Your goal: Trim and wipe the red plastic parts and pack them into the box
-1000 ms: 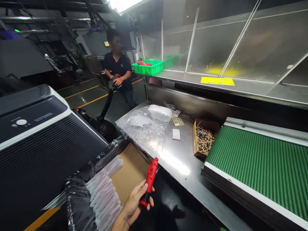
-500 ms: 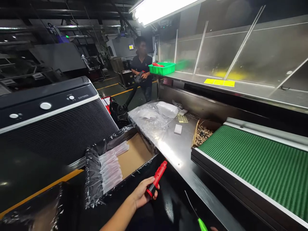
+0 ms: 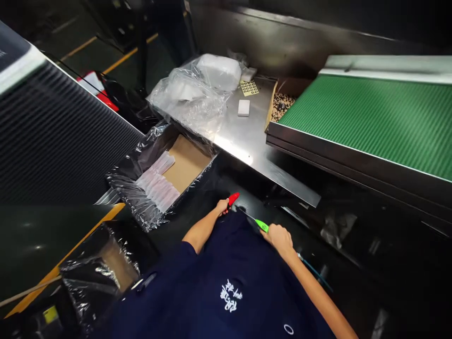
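My left hand is closed around a red plastic cylindrical part in front of my body; its near end is mostly hidden by my fingers. In my right hand is a green-handled tool with a thin metal shaft. That shaft points leftward, toward the red part; whether its tip touches the part I cannot tell. Left of my hands is a plastic-lined box, with several pale pinkish bagged pieces lying on its cardboard bottom.
Ahead, a steel table bears clear plastic wrap, a white block and a sticker sheet. A green conveyor belt stands at the right, beside a carton of small black bits. Another lined box sits lower left.
My view has tilted down, bringing my torso into sight. The red part has come closer to my body and my right hand, with the green-handled tool, has come up toward it.
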`<state>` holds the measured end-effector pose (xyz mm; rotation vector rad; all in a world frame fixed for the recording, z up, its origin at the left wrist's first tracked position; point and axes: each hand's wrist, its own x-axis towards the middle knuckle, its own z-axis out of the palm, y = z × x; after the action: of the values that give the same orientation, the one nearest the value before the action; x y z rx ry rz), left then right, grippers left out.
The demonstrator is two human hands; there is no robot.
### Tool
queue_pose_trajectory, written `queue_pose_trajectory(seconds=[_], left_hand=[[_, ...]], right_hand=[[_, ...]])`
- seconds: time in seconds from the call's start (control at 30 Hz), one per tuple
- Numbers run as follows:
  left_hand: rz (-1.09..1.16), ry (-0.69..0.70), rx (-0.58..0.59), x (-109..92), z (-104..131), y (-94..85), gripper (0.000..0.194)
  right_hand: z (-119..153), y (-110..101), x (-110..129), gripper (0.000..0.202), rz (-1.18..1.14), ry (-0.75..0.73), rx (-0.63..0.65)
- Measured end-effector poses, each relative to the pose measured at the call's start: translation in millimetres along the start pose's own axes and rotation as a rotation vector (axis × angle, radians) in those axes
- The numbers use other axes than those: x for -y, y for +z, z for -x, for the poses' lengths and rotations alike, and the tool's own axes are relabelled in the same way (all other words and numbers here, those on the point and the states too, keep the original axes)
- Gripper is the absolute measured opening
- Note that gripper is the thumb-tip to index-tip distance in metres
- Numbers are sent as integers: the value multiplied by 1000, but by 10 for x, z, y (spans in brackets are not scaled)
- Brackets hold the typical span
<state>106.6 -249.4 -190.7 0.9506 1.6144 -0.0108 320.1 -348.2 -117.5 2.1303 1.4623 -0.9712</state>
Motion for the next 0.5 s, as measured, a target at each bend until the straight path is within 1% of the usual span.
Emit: queue_pose_trajectory(seconds=[0.1,0.23,0.4,0.5], left_hand=[[-85,-28,52,38,-87,12,33],[-191,28,68,13,-83,-29,34],[-284,112,27,-12,-67,-212,35],[-245,130,27,-7,-53,-310,37]], right_hand=[[-95,-29,17,58,-17,77,37],[-166,-139,64,60,-37,98,58],[-191,-242,84,57,-47,99,73],[-194,-294,111,59,-53,86,73]])
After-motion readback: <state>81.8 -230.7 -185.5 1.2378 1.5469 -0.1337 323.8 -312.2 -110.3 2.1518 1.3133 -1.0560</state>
